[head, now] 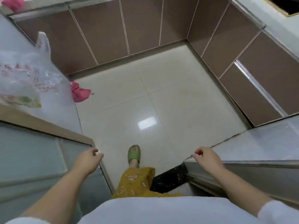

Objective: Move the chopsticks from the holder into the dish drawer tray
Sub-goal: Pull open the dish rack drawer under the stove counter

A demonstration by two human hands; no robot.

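I look down at a kitchen floor. No chopsticks, holder or drawer tray show in this view. My left hand (89,160) hangs low at the left beside a door frame corner, fingers loosely curled, holding nothing. My right hand (206,157) hangs at the right over a sliding door track, fingers curled in, also holding nothing. Brown lower cabinets (103,31) line the far wall and the right side, all closed; one on the right has a long metal handle (257,85).
A clear plastic bag (27,75) hangs at the left, with a pink bag (79,93) on the pale tiled floor (161,97) below it. My foot in a green slipper (134,154) stands at bottom centre. A grey countertop (275,15) runs along the upper right.
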